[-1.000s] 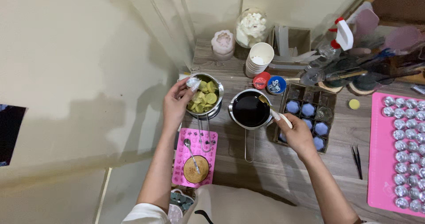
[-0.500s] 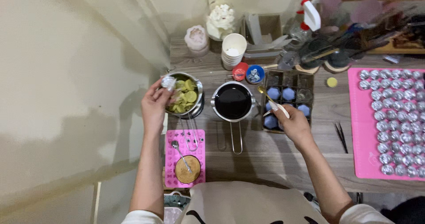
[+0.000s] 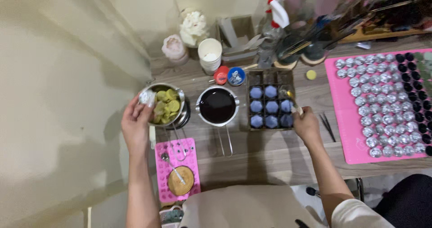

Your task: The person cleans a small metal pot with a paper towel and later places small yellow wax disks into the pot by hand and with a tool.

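- Bare wooden table (image 3: 270, 151) lies open in front of the dark pot (image 3: 218, 105) and the tray of blue moulds (image 3: 270, 106).
- The pot's handle (image 3: 223, 141) juts into that strip.
- A small pink mat (image 3: 178, 167) fills the near left corner.
- The large pink mat (image 3: 382, 106) of foil cups blocks the right side; tweezers (image 3: 327, 126) lie in the gap beside it.
- Cups, bottles and tools (image 3: 288, 43) crowd the back edge.
- A wall (image 3: 67, 97) closes the left.

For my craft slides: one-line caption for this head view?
Left hand at a pot of yellow-green pieces; right hand holds a stick over the blue-filled tray.
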